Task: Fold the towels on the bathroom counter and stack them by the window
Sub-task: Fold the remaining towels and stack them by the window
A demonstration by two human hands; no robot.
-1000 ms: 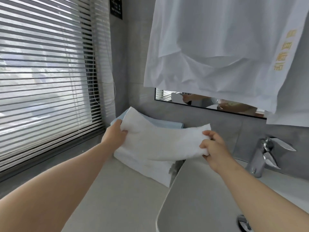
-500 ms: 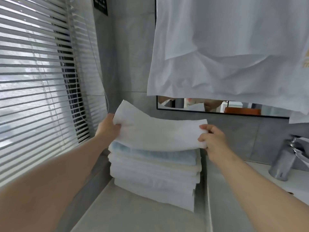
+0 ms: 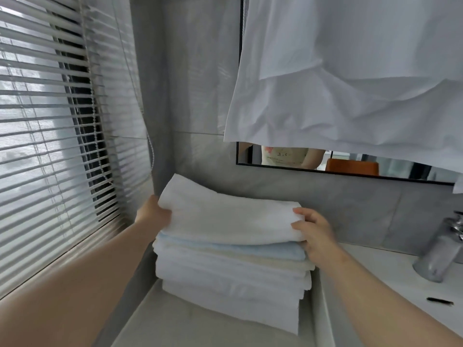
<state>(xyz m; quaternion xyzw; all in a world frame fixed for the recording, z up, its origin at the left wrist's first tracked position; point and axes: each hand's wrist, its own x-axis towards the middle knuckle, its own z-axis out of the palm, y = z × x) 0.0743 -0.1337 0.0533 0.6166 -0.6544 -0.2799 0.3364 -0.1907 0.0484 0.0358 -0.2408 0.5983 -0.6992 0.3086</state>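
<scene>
As left hand (image 3: 153, 214) and right hand (image 3: 314, 232) grip its ends, white towel (image 3: 225, 216) between them, atop the stack (image 3: 225, 279).

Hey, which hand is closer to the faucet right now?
Right. The right hand grips the top towel at the end toward the faucet; the left hand holds its other end, beside the window blind.

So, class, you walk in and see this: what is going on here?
A person holds a folded white towel on top of a stack of folded towels, on the counter beside the window blinds. The left hand grips the towel's left end and the right hand pinches its right end. A light blue towel lies directly beneath. Neither hand has let go.
</scene>
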